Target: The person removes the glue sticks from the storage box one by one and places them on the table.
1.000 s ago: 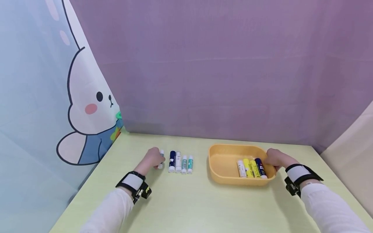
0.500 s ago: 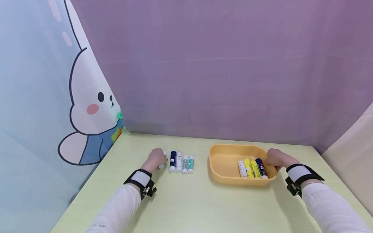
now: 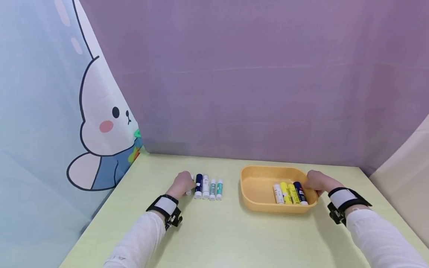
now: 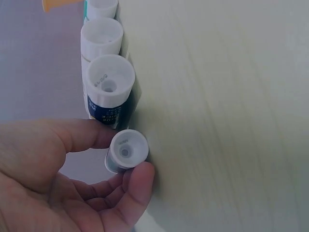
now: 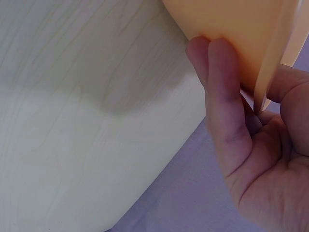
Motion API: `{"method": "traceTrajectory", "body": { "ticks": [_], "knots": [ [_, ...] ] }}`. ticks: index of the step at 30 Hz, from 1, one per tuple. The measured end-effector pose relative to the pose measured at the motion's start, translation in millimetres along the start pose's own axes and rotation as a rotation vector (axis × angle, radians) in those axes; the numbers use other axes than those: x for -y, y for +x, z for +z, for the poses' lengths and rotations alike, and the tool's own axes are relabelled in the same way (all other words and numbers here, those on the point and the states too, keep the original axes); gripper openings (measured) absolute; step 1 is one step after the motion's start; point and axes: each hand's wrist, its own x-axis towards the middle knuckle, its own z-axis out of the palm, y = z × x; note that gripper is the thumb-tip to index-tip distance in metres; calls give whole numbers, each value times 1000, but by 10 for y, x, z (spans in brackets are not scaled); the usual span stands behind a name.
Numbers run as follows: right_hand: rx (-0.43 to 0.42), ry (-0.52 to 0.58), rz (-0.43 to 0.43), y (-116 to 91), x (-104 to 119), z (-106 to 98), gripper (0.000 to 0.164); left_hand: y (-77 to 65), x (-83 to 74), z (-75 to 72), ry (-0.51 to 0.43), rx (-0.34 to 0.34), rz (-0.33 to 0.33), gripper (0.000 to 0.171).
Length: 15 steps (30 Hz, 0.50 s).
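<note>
My left hand (image 3: 183,183) pinches a small glue stick (image 4: 128,150) between thumb and fingers at the left end of a row. In the left wrist view its white base faces the camera, right beside the navy glue stick (image 4: 111,87). A white glue stick (image 3: 205,187) and two smaller teal-and-white ones, the inner (image 3: 212,190) and the outer (image 3: 219,190), continue the row to the right. On the right, my right hand (image 3: 316,181) grips the rim of an orange plastic tray (image 3: 264,207), thumb inside and fingers against the outer wall.
Inside the tray, at its right end, lie a white glue stick (image 3: 278,194), two yellow ones, the left (image 3: 286,193) and the right (image 3: 293,194), and a navy one (image 3: 300,193). A purple curtain (image 3: 248,82) hangs behind the pale table (image 3: 228,238).
My left hand has moved slightly right with the small glue stick, bringing it up close to the navy one. The right hand and tray stay in place.
</note>
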Motion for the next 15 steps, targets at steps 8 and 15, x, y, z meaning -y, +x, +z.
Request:
{"method": "traceTrajectory", "body": {
  "ticks": [8, 15],
  "knots": [
    [26, 28, 12, 51, -27, -7, 22, 6, 0, 37, 11, -5, -2, 12],
    [13, 11, 19, 34, -16, -9, 21, 11, -10, 47, 14, -12, -10, 14]
  ]
}}
